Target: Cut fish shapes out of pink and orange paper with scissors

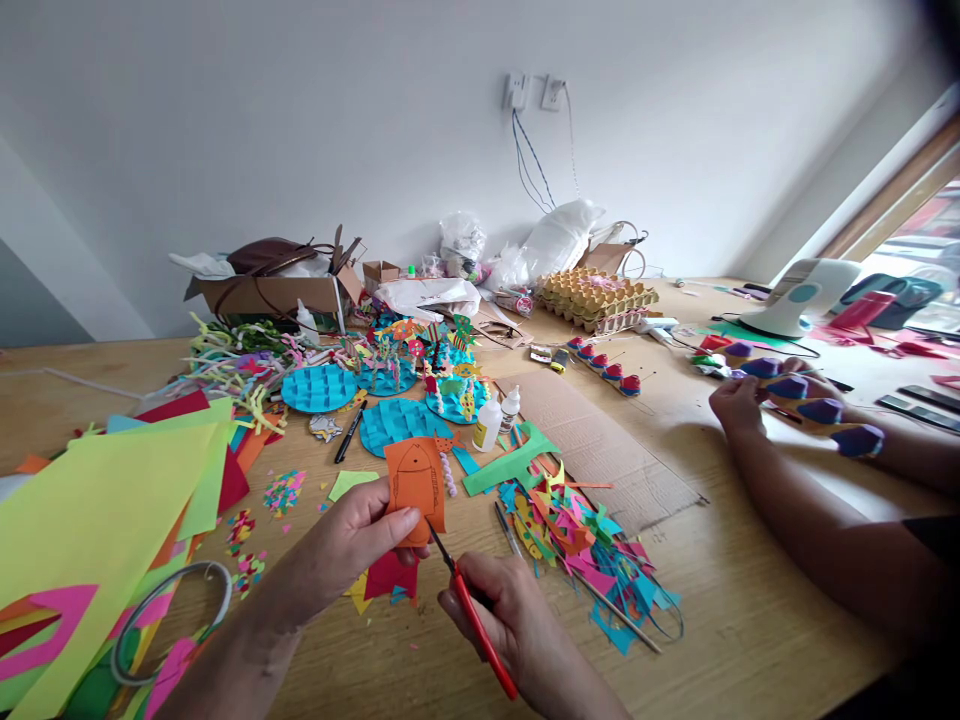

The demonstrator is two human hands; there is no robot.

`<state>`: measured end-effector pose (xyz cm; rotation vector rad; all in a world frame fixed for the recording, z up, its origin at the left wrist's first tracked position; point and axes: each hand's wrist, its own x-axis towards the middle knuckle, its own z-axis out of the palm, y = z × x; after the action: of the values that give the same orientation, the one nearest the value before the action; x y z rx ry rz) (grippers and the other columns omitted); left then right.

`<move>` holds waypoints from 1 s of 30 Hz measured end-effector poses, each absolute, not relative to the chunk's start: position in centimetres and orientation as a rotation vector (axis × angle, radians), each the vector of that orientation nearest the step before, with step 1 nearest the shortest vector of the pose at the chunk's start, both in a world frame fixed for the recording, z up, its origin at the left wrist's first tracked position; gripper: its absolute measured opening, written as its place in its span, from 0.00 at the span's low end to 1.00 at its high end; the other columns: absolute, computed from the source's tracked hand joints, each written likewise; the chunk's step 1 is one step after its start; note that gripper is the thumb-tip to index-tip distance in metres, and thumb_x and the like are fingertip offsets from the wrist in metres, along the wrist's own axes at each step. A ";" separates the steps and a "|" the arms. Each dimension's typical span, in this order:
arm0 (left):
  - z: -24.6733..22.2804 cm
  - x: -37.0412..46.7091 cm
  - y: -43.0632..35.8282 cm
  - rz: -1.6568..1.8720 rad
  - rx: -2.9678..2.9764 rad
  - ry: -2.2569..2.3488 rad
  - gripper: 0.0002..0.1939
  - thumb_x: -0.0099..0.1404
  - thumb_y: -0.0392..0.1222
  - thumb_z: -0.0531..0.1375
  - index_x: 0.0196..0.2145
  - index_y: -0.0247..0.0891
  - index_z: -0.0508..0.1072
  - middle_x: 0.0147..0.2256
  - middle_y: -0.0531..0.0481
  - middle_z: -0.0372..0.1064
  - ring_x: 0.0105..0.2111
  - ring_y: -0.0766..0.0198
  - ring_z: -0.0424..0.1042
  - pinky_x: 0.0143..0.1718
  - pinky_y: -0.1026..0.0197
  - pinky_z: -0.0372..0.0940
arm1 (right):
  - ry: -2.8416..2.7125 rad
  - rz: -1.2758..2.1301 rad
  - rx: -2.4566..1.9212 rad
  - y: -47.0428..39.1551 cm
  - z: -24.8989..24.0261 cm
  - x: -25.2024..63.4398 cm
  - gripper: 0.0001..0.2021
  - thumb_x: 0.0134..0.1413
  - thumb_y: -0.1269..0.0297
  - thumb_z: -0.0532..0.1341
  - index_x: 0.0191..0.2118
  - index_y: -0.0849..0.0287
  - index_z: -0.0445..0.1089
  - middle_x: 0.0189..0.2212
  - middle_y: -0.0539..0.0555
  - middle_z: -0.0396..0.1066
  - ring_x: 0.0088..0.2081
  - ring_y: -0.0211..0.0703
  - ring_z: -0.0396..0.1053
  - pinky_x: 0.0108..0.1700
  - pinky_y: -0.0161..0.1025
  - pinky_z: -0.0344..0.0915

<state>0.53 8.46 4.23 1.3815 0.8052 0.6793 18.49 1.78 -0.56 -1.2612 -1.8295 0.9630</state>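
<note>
My left hand [375, 530] pinches a piece of orange paper [417, 478] that has a fish outline drawn on it in black. Red-handled scissors [474, 615] are in my right hand [502, 610], with their blades at the paper's lower right edge. Beneath the hands lie red and yellow paper scraps [391, 576]. Just beyond the orange paper are blue-painted discs [401, 425], and a small orange fish on a fuzzy pale stem [448, 470] is partly hidden behind it. A black marker [350, 432] rests to the left.
Coloured paper sheets [112, 520] and a tape roll [172, 620] lie at left. White glue bottles [487, 424], cardboard [600, 440] and a heap of paper scraps [592, 560] are to the right. Another person's hands [739, 405] hold a painted egg-carton strip [817, 408]. Egg trays [596, 298] stand behind.
</note>
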 end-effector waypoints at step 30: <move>4.1 4.1 6.3 0.972 0.925 0.764 0.05 0.54 0.40 0.64 0.27 0.36 0.72 0.21 0.57 0.67 0.22 0.69 0.63 0.27 0.68 0.61 | -1.166 1.360 -0.937 1.0 -2.2 14.9 0.25 0.53 0.40 0.51 0.23 0.59 0.59 0.09 0.43 0.54 0.11 0.29 0.46 0.16 0.29 0.48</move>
<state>4.14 6.32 4.06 0.9250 0.7638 0.9724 14.93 0.97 -2.22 -0.9370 -1.1663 1.3603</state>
